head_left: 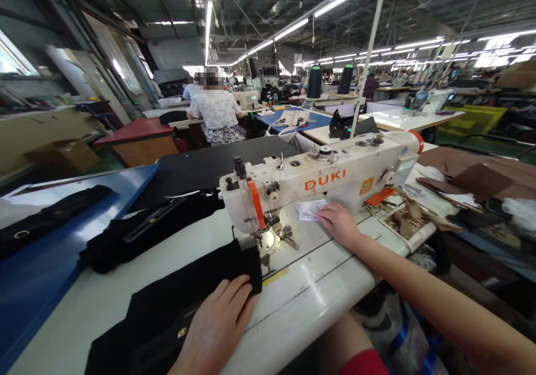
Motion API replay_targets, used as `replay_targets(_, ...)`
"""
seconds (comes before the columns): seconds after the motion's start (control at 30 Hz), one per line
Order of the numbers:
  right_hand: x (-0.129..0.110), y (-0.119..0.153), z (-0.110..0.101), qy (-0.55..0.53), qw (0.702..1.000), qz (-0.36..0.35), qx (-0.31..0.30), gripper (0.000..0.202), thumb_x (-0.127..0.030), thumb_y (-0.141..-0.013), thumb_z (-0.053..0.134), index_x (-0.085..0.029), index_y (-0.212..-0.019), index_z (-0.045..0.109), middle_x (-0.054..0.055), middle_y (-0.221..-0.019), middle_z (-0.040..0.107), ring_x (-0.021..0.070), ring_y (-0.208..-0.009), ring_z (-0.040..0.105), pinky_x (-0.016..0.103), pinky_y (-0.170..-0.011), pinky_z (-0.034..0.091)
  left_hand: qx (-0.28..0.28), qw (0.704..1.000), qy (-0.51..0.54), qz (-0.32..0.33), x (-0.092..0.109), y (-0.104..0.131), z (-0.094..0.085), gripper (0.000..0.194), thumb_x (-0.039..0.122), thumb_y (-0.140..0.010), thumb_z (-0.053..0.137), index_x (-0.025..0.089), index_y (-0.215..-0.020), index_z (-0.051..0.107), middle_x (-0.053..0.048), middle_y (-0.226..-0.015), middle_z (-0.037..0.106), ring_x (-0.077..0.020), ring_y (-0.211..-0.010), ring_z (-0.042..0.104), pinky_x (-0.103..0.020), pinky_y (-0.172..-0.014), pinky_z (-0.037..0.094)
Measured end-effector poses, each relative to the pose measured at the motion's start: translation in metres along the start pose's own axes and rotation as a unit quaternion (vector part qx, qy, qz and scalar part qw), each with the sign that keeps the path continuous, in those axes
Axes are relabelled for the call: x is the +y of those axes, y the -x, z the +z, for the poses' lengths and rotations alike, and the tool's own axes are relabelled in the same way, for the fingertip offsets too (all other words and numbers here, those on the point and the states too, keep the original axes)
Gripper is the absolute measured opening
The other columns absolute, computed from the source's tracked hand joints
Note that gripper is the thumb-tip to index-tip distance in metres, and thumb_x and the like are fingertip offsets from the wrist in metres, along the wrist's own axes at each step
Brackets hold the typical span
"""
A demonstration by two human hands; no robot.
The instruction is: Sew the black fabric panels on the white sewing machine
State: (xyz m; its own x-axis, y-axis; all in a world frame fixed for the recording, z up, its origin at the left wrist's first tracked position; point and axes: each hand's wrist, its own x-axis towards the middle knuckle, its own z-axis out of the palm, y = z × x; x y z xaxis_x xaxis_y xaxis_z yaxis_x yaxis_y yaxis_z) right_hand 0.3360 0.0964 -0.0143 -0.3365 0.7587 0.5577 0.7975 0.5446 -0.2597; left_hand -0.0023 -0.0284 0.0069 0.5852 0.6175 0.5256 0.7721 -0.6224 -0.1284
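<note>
My left hand lies flat on a piece of black fabric, fingers stretched towards its right end. A small gold-coloured metal fitting shows on the fabric beside my wrist. The fabric's far corner reaches close to the presser foot area of a white sewing machine marked DUKI. Under the machine's arm, my right hand has its fingers closed on the right end of a small stack of white printed labels. How many labels it grips is hidden.
Behind the fabric lies another black piece with a strap. More black fabric rests on a blue surface at left. An open tray of metal fittings stands right of the machine. A person sits ahead, facing away.
</note>
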Motion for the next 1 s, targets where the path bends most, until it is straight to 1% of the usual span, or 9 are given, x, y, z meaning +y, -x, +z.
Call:
replay_targets(0.1, -0.002, -0.002, 0.0, -0.007, 1.0, 0.01, 0.006, 0.015, -0.014, -0.089, 0.059, -0.019, -0.084, 0.073, 0.007, -0.089, 0.07, 0.02, -0.083, 0.059, 0.032, -0.077, 0.047, 0.0, 1.0, 0.015, -0.013, 0.002, 0.0, 0.003, 0.038, 0.035, -0.098, 0.039, 0.017, -0.09, 0.072, -0.009, -0.097, 0.073, -0.0227, -0.085, 0.068, -0.038, -0.08, 0.056)
replay_targets(0.2, -0.004, -0.006, 0.003, -0.021, 0.998, 0.06, 0.023, 0.013, -0.012, -0.084, 0.064, -0.019, -0.077, 0.072, 0.005, -0.082, 0.069, 0.019, -0.08, 0.06, 0.03, -0.076, 0.046, -0.004, 1.0, 0.022, -0.022, 0.003, 0.0, 0.004, 0.037, 0.037, -0.098, 0.04, 0.017, -0.092, 0.072, -0.009, -0.099, 0.073, -0.0232, -0.087, 0.068, -0.04, -0.082, 0.055)
replay_targets(0.3, -0.004, -0.011, 0.008, -0.02, 0.994, 0.101, 0.036, 0.014, -0.016, -0.081, 0.068, -0.019, -0.067, 0.068, 0.003, -0.074, 0.067, 0.0184, -0.075, 0.059, 0.028, -0.069, 0.044, -0.011, 0.999, 0.021, -0.027, 0.003, 0.001, 0.004, 0.037, 0.037, -0.097, 0.041, 0.016, -0.093, 0.071, -0.009, -0.1, 0.072, -0.0237, -0.088, 0.067, -0.04, -0.081, 0.054)
replay_targets(0.47, -0.006, -0.014, 0.015, -0.019, 0.992, 0.124, 0.032, 0.019, -0.019, -0.075, 0.075, -0.018, -0.061, 0.062, 0.002, -0.067, 0.063, 0.0169, -0.068, 0.056, 0.026, -0.062, 0.039, -0.023, 0.999, 0.019, -0.031, 0.002, 0.003, 0.002, 0.036, 0.037, -0.097, 0.041, 0.016, -0.095, 0.071, -0.01, -0.101, 0.072, -0.0239, -0.088, 0.066, -0.039, -0.078, 0.055)
replay_targets(0.6, -0.01, -0.01, 0.015, -0.022, 0.995, 0.1, 0.013, 0.019, -0.023, -0.076, 0.076, -0.017, -0.064, 0.063, 0.002, -0.069, 0.063, 0.0176, -0.071, 0.055, 0.027, -0.065, 0.04, -0.022, 0.999, 0.021, -0.032, 0.003, 0.004, 0.001, 0.036, 0.037, -0.097, 0.042, 0.016, -0.096, 0.071, -0.01, -0.102, 0.072, -0.0244, -0.088, 0.065, -0.04, -0.078, 0.054)
replay_targets(0.77, -0.006, -0.005, 0.013, -0.003, 0.999, 0.045, -0.003, 0.024, -0.024, -0.089, 0.063, -0.017, -0.066, 0.065, 0.004, -0.07, 0.063, 0.0181, -0.072, 0.055, 0.029, -0.068, 0.042, -0.025, 0.999, 0.03, -0.036, 0.002, 0.004, 0.004, 0.034, 0.037, -0.096, 0.043, 0.016, -0.097, 0.071, -0.01, -0.103, 0.072, -0.024, -0.089, 0.065, -0.039, -0.077, 0.055)
replay_targets(0.87, -0.006, -0.004, 0.006, 0.005, 0.999, 0.033, 0.026, 0.024, -0.026, -0.093, 0.057, -0.018, -0.073, 0.069, 0.005, -0.076, 0.066, 0.0183, -0.074, 0.057, 0.03, -0.07, 0.042, -0.02, 0.999, 0.032, -0.038, 0.001, 0.006, 0.004, 0.032, 0.038, -0.096, 0.045, 0.017, -0.098, 0.07, -0.009, -0.104, 0.072, -0.0241, -0.09, 0.066, -0.039, -0.08, 0.054)
replay_targets(0.93, -0.013, -0.004, -0.002, 0.026, 0.998, -0.002, 0.051, 0.022, -0.026, -0.094, 0.056, -0.019, -0.079, 0.071, 0.006, -0.08, 0.068, 0.019, -0.078, 0.057, 0.031, -0.072, 0.041, -0.009, 0.998, 0.033, -0.045, 0.001, 0.007, 0.001, 0.032, 0.038, -0.096, 0.045, 0.018, -0.1, 0.069, -0.009, -0.105, 0.071, -0.0237, -0.091, 0.066, -0.039, -0.082, 0.054)
replay_targets(1.0, -0.032, -0.003, -0.009, 0.054, 0.995, -0.066, 0.055, 0.021, -0.027, -0.094, 0.056, -0.019, -0.083, 0.072, 0.006, -0.081, 0.068, 0.0192, -0.08, 0.055, 0.032, -0.073, 0.039, 0.011, 0.997, 0.034, -0.066, 0.003, 0.006, -0.004, 0.033, 0.039, -0.097, 0.044, 0.017, -0.107, 0.065, -0.009, -0.107, 0.071, -0.0227, -0.093, 0.067, -0.038, -0.084, 0.054)
